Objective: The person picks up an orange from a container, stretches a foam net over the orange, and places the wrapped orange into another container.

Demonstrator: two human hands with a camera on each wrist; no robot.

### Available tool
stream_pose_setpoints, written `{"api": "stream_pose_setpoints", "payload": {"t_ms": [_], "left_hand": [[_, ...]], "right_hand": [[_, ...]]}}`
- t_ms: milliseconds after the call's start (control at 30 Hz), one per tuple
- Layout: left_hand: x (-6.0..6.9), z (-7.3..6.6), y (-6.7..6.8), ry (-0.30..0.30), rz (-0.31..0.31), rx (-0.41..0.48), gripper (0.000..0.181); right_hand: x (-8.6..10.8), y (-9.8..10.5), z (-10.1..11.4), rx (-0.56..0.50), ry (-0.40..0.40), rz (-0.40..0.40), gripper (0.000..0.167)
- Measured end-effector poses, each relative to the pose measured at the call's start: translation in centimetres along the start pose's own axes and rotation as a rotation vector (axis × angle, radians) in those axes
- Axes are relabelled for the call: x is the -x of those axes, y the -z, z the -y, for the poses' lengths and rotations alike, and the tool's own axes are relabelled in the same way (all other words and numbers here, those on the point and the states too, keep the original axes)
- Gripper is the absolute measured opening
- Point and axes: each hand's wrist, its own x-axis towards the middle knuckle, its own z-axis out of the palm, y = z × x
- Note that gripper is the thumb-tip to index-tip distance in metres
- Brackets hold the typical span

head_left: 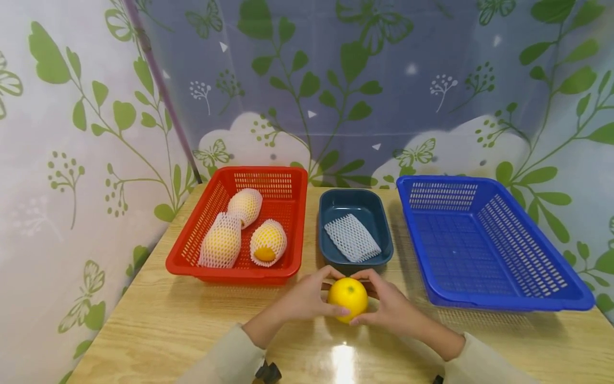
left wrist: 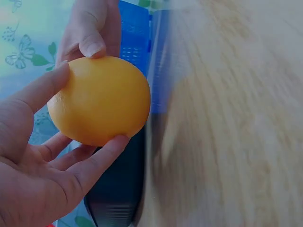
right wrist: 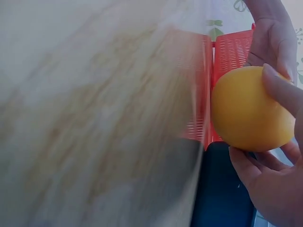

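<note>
Both hands grip a smooth round orange [head_left: 348,298] between them, just in front of the dark teal tray. My left hand [head_left: 309,298] has its thumb and fingers curved around the left side. On the opposite side, my right hand [head_left: 389,306] does the same. Close up in the left wrist view, the orange [left wrist: 100,101] is bare and the left hand [left wrist: 52,165] holds it by thumb and fingertips. The right wrist view shows the right hand [right wrist: 279,189] pinching the orange [right wrist: 251,109] from its side. A white foam net [head_left: 353,238] lies flat in the tray [head_left: 328,198].
A red basket [head_left: 274,271] on the left holds three yellow fruits in foam nets, one of them a netted fruit [head_left: 267,242] nearest the tray. To the right stands a blue basket [head_left: 475,250]. A patterned cloth [head_left: 307,106] hangs behind the wooden table [head_left: 158,320].
</note>
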Motion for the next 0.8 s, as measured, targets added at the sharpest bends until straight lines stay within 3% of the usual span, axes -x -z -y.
{"api": "stream_pose_setpoints", "payload": {"t_ms": [333,800], "left_hand": [[-0.02,0.36,-0.38,-0.011,0.034,0.024,0.053],[-0.57,0.32,-0.70,-0.007,0.049,0.024,0.059]], "right_hand": [[0.16,-0.29,-0.54,0.089,0.033,-0.003,0.071],[0.35,0.03,-0.75,0.083,0.044,0.013,0.073]]}}
